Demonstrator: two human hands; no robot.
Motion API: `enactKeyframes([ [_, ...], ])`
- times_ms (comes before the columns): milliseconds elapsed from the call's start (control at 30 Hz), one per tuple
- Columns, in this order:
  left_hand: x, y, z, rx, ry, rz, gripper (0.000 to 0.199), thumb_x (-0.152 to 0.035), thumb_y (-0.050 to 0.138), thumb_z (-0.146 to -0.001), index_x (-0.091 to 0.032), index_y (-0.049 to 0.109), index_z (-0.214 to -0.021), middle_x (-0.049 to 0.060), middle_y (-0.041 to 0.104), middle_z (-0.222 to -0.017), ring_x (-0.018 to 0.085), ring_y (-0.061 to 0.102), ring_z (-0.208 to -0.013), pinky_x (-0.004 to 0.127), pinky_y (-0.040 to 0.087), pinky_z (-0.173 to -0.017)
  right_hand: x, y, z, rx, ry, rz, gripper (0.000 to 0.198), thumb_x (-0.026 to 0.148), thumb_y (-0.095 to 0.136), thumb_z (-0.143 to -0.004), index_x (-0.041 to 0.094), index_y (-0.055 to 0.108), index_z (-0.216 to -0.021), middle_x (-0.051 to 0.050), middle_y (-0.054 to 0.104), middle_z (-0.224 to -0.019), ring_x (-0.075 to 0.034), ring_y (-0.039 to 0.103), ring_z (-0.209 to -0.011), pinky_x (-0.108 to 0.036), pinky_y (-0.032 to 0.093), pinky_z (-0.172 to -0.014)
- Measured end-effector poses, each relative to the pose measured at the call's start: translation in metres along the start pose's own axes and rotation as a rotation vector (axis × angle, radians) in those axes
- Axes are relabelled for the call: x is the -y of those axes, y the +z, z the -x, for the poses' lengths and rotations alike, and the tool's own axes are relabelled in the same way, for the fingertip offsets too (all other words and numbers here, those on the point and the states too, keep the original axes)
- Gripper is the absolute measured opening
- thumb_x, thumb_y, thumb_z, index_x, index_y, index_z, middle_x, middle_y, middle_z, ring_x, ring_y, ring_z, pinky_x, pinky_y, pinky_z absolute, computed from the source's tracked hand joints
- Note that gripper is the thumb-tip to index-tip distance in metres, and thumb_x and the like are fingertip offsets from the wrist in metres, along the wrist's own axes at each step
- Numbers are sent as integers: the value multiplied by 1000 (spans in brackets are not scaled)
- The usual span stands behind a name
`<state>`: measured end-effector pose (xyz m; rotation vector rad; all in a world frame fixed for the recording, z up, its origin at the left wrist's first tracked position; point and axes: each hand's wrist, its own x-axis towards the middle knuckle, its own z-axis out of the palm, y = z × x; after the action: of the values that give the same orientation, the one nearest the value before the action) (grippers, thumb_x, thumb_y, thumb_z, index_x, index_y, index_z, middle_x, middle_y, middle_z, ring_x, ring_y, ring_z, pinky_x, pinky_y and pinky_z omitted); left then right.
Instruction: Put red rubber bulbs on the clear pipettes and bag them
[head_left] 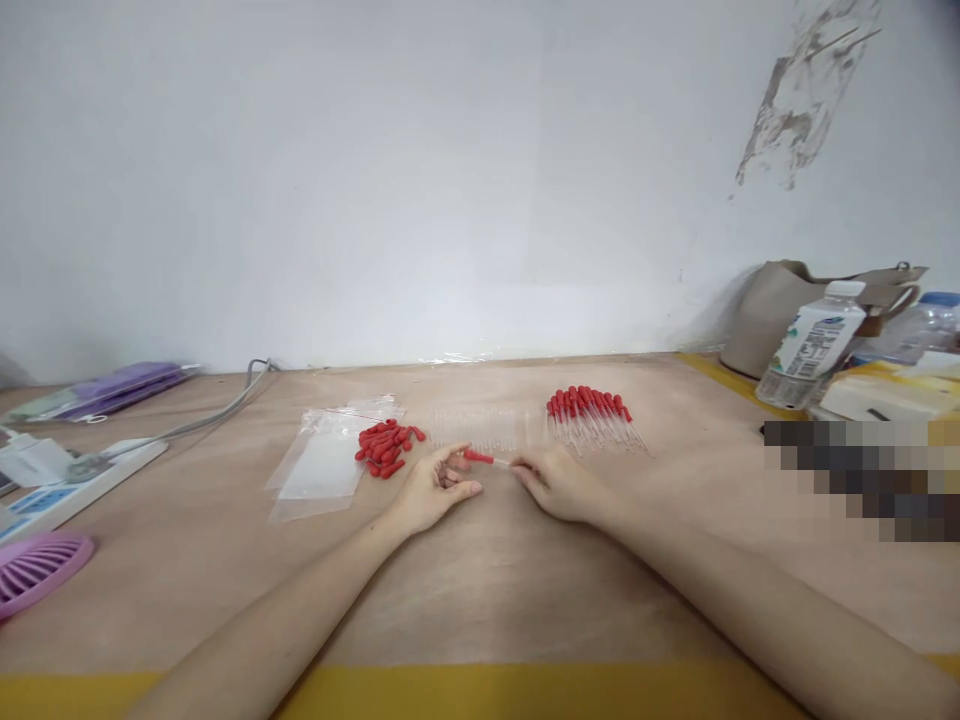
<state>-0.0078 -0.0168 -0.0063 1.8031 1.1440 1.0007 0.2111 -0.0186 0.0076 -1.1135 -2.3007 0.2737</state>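
My right hand (555,482) pinches the thin clear tube of a dropper, whose red rubber bulb (480,457) points left. Beside that bulb, my left hand (437,488) has its thumb stretched away and its index fingertip at the bulb's end; whether they touch is hard to tell. Loose red rubber bulbs (384,447) lie heaped just left of my left hand. Behind both hands is a row of clear thin tubes (480,428), faint against the table. Several droppers with red bulbs (589,405) lie side by side beyond my right hand.
Clear plastic bags (319,465) lie under and beside the loose bulbs. To the left are a power strip (112,470), a grey cable (217,415), a purple package (124,388) and a pink fan (45,572). A bottle (814,345) and a bag (761,315) stand right.
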Motion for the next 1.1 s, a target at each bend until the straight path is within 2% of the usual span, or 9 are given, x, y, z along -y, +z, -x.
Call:
enactKeyframes([
  [133, 2, -1, 0, 7, -4, -21, 53, -33, 68, -65, -15, 50, -112, 4, 57, -89, 11, 58, -66, 26, 49, -64, -25, -25, -15, -167, 386, -1, 21, 28, 47, -78, 17, 63, -70, -5, 64, -70, -15, 56, -63, -23, 38, -57],
  [233, -1, 0, 1, 19, -13, -50, 47, -33, 67, -67, -14, 54, -107, 5, 57, -87, 11, 57, -67, 26, 49, -65, -49, -38, -27, -261, 647, 118, 29, 34, 47, -76, 18, 60, -55, -5, 62, -62, -17, 56, -62, -25, 36, -57],
  [300, -3, -1, 2, 23, -11, -69, 45, -34, 67, -67, -14, 55, -106, 5, 58, -85, 12, 57, -69, 27, 49, -66, -62, -39, -33, -284, 780, 154, 28, 35, 47, -74, 19, 61, -54, -5, 62, -64, -18, 57, -65, -26, 37, -58],
  [367, -4, -1, 3, 38, -3, -92, 43, -34, 66, -68, -13, 57, -104, 5, 58, -83, 13, 56, -72, 28, 48, -68, -71, -35, -35, -300, 854, 173, 26, 36, 48, -72, 19, 62, -57, -6, 62, -67, -20, 57, -68, -28, 37, -59],
  [600, -3, -2, 2, 70, 14, -127, 39, -34, 64, -70, -12, 59, -101, 5, 59, -81, 14, 55, -73, 27, 47, -67, -79, -27, -25, -285, 824, 232, 29, 40, 47, -73, 17, 61, -64, -10, 60, -70, -22, 56, -69, -33, 36, -59],
  [800, -1, -2, 2, 80, 23, -146, 38, -35, 63, -70, -12, 59, -100, 6, 60, -81, 14, 55, -72, 27, 47, -66, -70, -21, -25, -305, 726, 277, 27, 43, 48, -73, 19, 62, -69, -7, 62, -72, -21, 56, -69, -31, 36, -61],
  [900, 0, -2, 2, 80, 30, -152, 37, -35, 62, -71, -12, 60, -99, 6, 60, -80, 15, 56, -73, 27, 48, -66, -61, -10, -32, -225, 673, 309, 30, 45, 47, -74, 21, 63, -74, -7, 63, -76, -22, 58, -75, -31, 37, -63],
  [1100, 2, -1, 1, 57, 62, -222, 34, -36, 60, -73, -14, 60, -99, 5, 61, -79, 14, 56, -71, 26, 47, -63, -52, -4, -39, -52, 734, 400, 31, 39, 45, -77, 17, 65, -84, -11, 64, -85, -26, 59, -83, -33, 40, -67],
])
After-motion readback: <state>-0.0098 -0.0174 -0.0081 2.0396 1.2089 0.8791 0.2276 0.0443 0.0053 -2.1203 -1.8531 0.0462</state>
